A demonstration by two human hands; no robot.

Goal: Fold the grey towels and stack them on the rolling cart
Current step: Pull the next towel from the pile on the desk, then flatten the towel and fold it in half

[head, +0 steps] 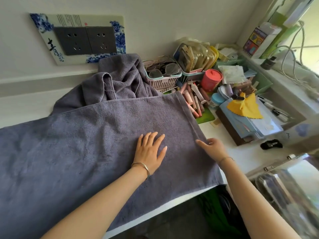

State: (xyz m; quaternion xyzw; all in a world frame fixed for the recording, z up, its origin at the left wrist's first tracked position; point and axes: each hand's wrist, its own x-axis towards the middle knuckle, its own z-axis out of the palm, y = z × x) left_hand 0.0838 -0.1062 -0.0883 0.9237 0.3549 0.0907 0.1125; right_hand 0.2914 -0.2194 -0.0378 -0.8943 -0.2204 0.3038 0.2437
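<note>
I see a big soft grey towel (86, 144) spread flat on the white table top (241, 156). It hangs a little over the near edge. The left hand (150, 150) lies right on top of it, near its right end. The palm is down and the fingers are straight and spread apart, so it holds nothing. The right hand (214, 149) is at the towel's right hem. Its thumb lies on the cloth and its other fingers curl at the edge, so it pinches the hem.

Both bare arms reach in from the bottom of the view. A gold bangle (140, 165) sits on the left wrist and a thin chain (225, 158) on the right.

A second grey towel, all crumpled (120, 80), is heaped behind the flat one, by the wall. On the wall is a white plate with blue flowers (77, 19) round two dark grey sockets. It has black brush letters and tiny print, but I cannot read them. The labels on the small boxes (255, 40) far right are too blurry to read.
</note>
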